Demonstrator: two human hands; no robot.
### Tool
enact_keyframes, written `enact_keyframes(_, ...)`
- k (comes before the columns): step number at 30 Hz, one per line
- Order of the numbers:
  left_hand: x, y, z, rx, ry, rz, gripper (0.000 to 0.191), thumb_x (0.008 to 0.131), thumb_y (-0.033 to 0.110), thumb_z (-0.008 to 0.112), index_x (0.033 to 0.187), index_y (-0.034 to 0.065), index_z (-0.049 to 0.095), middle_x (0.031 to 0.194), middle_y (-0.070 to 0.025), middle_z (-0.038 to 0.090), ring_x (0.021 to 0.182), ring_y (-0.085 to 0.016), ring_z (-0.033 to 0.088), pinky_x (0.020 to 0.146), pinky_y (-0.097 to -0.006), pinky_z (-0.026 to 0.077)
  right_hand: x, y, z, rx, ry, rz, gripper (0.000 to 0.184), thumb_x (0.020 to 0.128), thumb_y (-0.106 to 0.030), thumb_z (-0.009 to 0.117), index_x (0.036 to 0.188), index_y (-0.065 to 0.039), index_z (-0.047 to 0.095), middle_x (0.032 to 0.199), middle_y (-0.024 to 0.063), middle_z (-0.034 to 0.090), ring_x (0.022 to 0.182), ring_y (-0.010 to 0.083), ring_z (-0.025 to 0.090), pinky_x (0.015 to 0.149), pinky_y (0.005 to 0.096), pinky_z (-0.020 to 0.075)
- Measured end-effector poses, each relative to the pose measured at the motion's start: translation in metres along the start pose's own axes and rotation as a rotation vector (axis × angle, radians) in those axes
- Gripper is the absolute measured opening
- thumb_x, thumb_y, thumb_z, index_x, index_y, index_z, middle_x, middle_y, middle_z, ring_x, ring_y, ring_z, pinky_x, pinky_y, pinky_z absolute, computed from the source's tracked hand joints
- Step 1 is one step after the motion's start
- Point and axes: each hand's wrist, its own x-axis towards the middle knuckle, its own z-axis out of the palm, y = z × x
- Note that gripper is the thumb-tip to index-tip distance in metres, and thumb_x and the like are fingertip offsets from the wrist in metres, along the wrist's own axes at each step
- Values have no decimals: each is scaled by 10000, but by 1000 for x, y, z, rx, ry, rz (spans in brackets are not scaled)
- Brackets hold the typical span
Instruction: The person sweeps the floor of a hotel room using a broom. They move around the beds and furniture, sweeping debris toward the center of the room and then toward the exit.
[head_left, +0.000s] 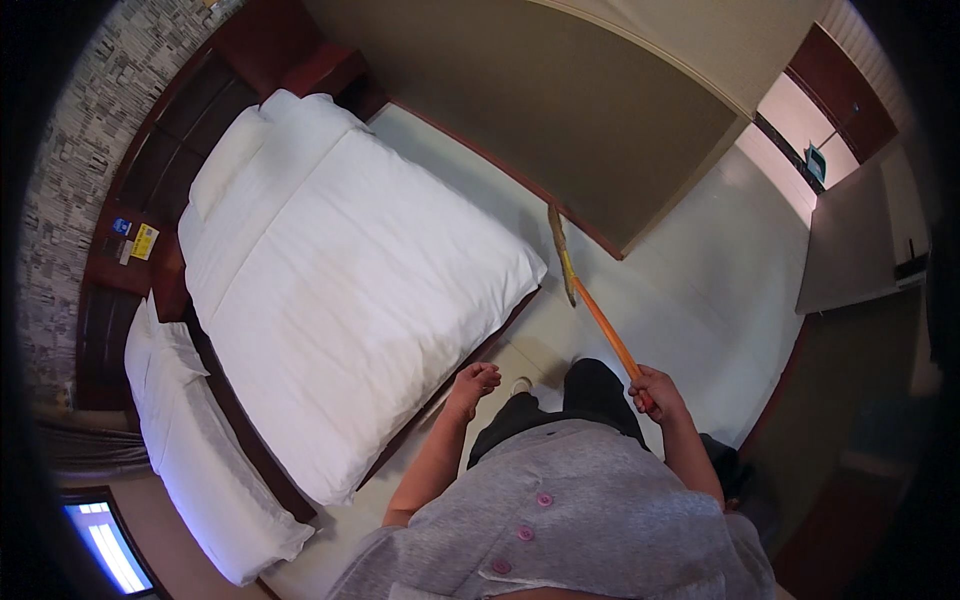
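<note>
My right hand (655, 393) grips the lower end of an orange mop handle (604, 324). The handle slants away to a long, narrow mop head (559, 244), brownish and flat against the pale tile floor (694, 240). One end of that head is close to the red baseboard of the wall, and the other points back towards me. My left hand (475, 384) hangs free beside the foot of the bed, its fingers loosely curled around nothing. Between the hands my dark trousers and one light shoe (521, 385) show.
A large bed (367, 292) with white bedding fills the left, a second white bed (202, 457) beyond it. A brown wall panel (555, 112) ends in a corner near the mop. At the far right, a blue dustpan (815, 163) stands by a doorway. A nightstand (124, 262) holds cards.
</note>
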Motion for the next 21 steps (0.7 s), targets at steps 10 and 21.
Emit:
enact_keyframes(10, 67, 53, 62, -162, 200, 27, 211, 778, 196, 542, 923, 42, 532, 789, -35, 572, 737, -117, 540, 673, -243, 413, 119, -128, -30, -252, -159, 74, 159, 668, 5, 479, 826, -7, 486, 542, 54, 470, 345, 125, 445, 303, 233, 369)
enact_keyframes(21, 112, 106, 160, -263, 219, 37, 192, 817, 194, 507, 928, 41, 538, 819, -46, 581, 759, -132, 548, 661, -249, 425, 215, -259, -26, -439, -280, 172, 82, 666, 9, 477, 732, -30, 447, 503, 40, 424, 346, 116, 414, 299, 243, 335)
